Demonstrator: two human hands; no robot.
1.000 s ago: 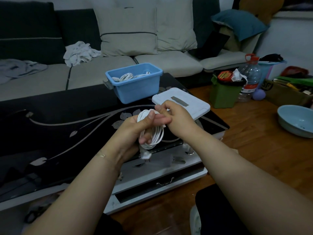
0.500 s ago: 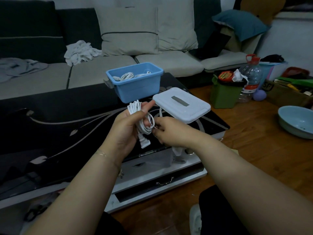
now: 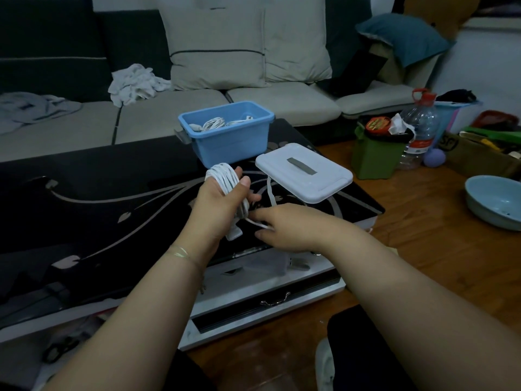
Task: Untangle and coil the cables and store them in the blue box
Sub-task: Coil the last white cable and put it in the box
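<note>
- My left hand [image 3: 218, 206] is curled around a coiled bundle of thin white cable [image 3: 229, 184]; the loops wrap over my fingers, and my thumb presses them from the near side.
- A flat white plug end [image 3: 233, 232] hangs below that hand's palm.
- My right hand [image 3: 293, 228] sits just beside the left, palm down, fingers bent, pinching the loose tail of the same cable between them.
- The cable is smooth and round, its loops lying tight and parallel.
- The open rectangular blue plastic box [image 3: 229, 136] stands on the glossy black desk [image 3: 93, 198] beyond my hands, with more coiled white cables [image 3: 215, 123] inside.
- Its flat white plastic lid with a grey handle [image 3: 303, 172] lies to the right of the box on the desk.
- The desk top is shiny, with pale leaf-and-vine lines.
</note>
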